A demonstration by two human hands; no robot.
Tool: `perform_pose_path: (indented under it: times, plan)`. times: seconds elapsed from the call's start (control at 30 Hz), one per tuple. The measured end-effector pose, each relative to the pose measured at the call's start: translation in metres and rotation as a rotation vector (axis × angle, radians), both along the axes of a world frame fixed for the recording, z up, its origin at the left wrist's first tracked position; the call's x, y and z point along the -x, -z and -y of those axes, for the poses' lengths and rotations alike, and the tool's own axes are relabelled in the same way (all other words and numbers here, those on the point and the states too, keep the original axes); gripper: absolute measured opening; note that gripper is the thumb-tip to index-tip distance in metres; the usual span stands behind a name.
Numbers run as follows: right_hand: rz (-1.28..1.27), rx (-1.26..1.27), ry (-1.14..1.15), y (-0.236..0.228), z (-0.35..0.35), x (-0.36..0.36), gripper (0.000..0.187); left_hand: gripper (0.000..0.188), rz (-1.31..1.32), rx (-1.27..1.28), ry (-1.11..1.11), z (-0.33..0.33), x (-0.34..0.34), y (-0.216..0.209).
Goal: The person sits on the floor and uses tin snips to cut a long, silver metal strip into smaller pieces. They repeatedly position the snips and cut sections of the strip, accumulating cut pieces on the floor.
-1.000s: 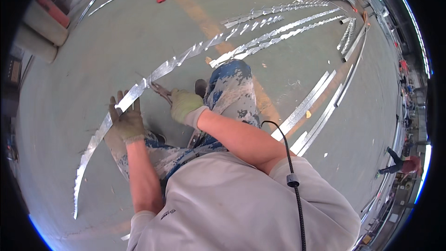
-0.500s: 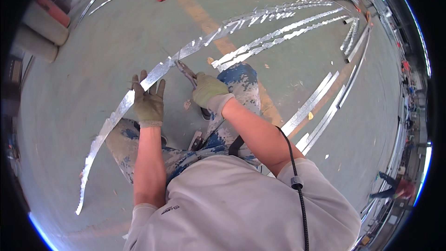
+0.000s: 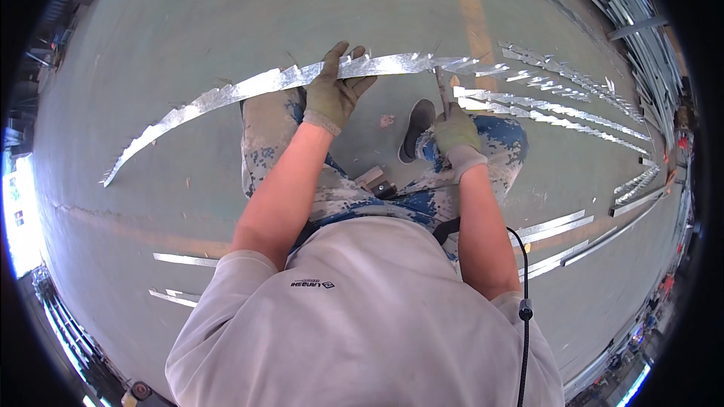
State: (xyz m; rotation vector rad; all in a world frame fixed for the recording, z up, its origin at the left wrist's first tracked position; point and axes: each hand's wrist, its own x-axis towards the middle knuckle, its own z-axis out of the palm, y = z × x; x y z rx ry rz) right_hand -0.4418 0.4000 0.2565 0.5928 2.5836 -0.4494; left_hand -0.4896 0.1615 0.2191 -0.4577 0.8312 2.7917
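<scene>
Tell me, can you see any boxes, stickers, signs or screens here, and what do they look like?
Small printed logo: on the chest of the person's pale grey shirt, low in the picture; a short dark line of marks with a little emblem beside it.
Red patches: far off at the right rim, past the metal strips on the floor; too small and blurred to tell whether they are signs.
No packages or screens can be made out.

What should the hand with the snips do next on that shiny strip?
Probably close the tin snips for another cut: the right hand holds them at the notched metal strip, which the left hand steadies.
</scene>
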Motion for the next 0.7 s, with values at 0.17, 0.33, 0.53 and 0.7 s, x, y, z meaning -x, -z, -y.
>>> perform_pose_path:
  times: [0.17, 0.33, 0.53, 0.7]
  plan:
    - [-0.034, -0.097, -0.034, -0.003, -0.003, -0.011, 0.033, 0.047, -0.043, 0.028, 0.031, -0.002, 0.003, 0.001]
    - [0.133, 0.721, 0.046, -0.015, 0.021, -0.033, 0.038, 0.050, -0.028, 0.020, 0.030, -0.002, 0.003, 0.000]
    - [0.172, 0.898, 0.115, -0.016, 0.065, -0.031, 0.038, 0.053, -0.021, -0.014, 0.057, 0.000, 0.002, 0.004]
    - [0.179, 0.890, 0.096, -0.005, 0.066, -0.026, 0.036, 0.056, -0.040, 0.006, 0.052, -0.001, 0.001, 0.003]
